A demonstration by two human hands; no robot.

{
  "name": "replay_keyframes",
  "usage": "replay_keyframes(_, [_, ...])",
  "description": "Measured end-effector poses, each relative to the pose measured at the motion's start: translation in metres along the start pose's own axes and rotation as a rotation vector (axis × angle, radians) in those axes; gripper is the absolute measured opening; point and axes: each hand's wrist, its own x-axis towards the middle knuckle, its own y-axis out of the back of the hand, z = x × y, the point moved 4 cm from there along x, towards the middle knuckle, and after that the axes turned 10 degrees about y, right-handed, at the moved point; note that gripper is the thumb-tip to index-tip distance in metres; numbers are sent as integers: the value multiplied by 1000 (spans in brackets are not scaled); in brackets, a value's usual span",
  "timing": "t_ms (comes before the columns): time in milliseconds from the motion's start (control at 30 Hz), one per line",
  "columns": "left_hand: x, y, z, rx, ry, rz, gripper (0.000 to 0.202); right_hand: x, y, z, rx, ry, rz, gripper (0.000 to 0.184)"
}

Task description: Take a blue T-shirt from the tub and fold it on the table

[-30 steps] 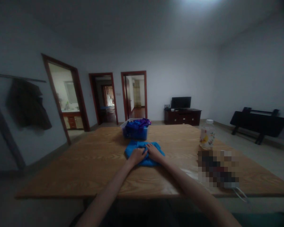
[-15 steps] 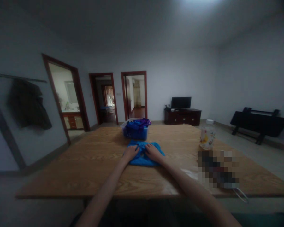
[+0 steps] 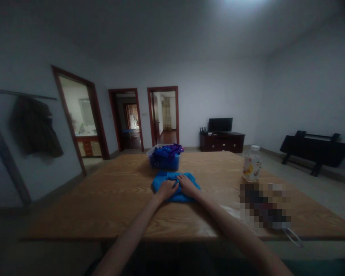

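Note:
A piece of bright blue cloth [image 3: 158,179] lies on the table, roughly folded and a little rumpled. I cannot tell for certain whether it is fabric or thin plastic. My left hand [image 3: 168,189] rests palm down on its middle, fingers stretched toward the right. Right beside it, my right hand [image 3: 188,186] lies over the cloth's right half, its fingers extended forward and left. The fingertips of both hands nearly meet. Just beyond the cloth stands a clear plastic tub [image 3: 164,165], heaped with blue and purple pieces of similar material.
The wooden table [image 3: 103,203] spreads around the cloth. On its right stand a clear bottle [image 3: 252,165] with a white cap and printed pattern, and a blurred-out dark object [image 3: 264,207] with a looped cord [image 3: 293,237]. Farther back are a TV cabinet [image 3: 222,142] and doorways.
My left hand has slid to the right and slightly nearer me across the cloth, closing the gap to my right hand. The right hand has hardly moved.

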Motion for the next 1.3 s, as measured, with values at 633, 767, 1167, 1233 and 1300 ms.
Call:
replay_keyframes(633, [21, 3, -80, -58, 221, -45, 50, 0, 10, -10, -36, 30, 153, 5])
replay_keyframes(767, [21, 0, -78, -85, 214, -45, 51, -1, 16, -23, -6, 127, 232, 3])
replay_keyframes(1167, [21, -2, -82, -144, 212, -52, 50, 5, 15, -59, 19, 279, 88, 10])
replay_keyframes(1233, [21, -2, -82, -149, 201, -52, 50, 6, 14, -52, 9, 228, 107, 9])
replay_keyframes(1300, [21, -1, -82, -152, 193, -50, 50, 5, 15, -40, -13, 119, 134, 7])
